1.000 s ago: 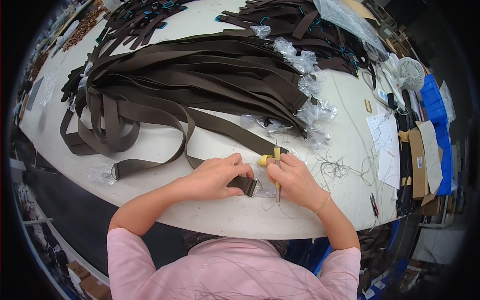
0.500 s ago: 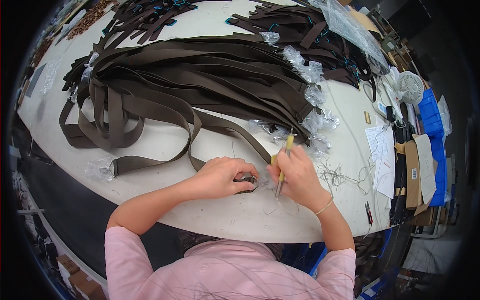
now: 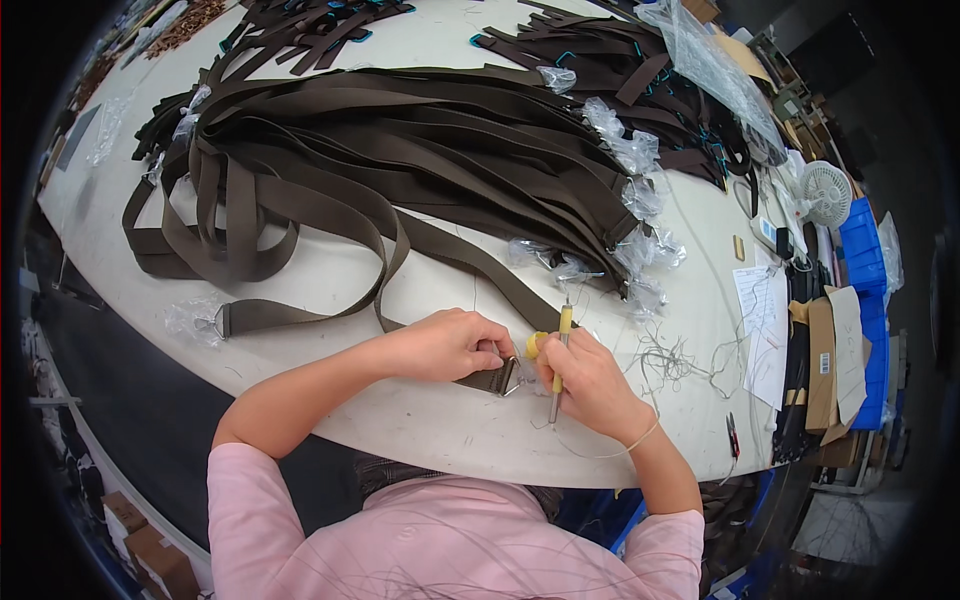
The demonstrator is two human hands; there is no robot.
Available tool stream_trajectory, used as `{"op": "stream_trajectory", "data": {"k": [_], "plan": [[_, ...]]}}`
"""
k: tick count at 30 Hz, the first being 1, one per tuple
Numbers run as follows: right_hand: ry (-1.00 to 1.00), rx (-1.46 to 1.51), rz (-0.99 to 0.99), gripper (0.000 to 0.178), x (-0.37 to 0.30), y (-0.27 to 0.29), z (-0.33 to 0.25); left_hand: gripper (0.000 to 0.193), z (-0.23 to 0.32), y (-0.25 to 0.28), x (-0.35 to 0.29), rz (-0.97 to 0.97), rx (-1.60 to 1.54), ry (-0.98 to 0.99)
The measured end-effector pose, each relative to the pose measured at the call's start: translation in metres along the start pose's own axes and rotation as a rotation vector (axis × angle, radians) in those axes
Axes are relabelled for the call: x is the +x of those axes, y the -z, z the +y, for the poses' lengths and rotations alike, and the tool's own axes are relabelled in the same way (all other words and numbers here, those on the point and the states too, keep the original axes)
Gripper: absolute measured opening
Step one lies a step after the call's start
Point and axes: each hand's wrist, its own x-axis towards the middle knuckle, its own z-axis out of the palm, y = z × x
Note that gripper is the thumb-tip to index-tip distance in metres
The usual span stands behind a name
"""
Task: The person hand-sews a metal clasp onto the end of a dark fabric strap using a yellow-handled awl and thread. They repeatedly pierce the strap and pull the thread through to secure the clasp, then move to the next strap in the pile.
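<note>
My left hand point(image 3: 455, 345) is closed in a pinch at the end of a dark brown webbing strap point(image 3: 484, 380). Its fingertips partly hide the grip. A metal buckle point(image 3: 513, 377) sits on that strap end, with clear plastic film beside it. In my right hand point(image 3: 592, 380) is a pen-shaped tool point(image 3: 565, 325) with a yellow grip and metal ends, held nearly upright just right of the buckle. Yellow wrap point(image 3: 537, 346) covers a finger of this hand. The strap runs from a large pile of brown straps point(image 3: 400, 140) behind my hands.
Plastic-wrapped strap ends point(image 3: 640, 200) edge the pile. Loose grey thread point(image 3: 680, 365), small snips point(image 3: 733, 437) and paper sheets point(image 3: 762, 325) lie right. Beyond are a white fan point(image 3: 826, 193) and blue bins point(image 3: 860, 240). Another buckle end point(image 3: 222, 320) lies left.
The left hand's fingers have shifted, and more of the strap end and buckle shows. My right hand has lowered slightly; the tool stands more upright.
</note>
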Motion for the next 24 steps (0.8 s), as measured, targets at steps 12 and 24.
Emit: {"op": "stream_trajectory", "data": {"k": [12,24], "plan": [[0.18,-0.246,0.343,0.025,-0.007,-0.001,-0.003,0.024,0.001,-0.014,0.006,0.224,-0.058,0.01],[0.038,-0.277,0.259,0.025,-0.062,-0.027,0.002,0.026,0.0,-0.033,0.002,0.483,0.098,-0.221]]}}
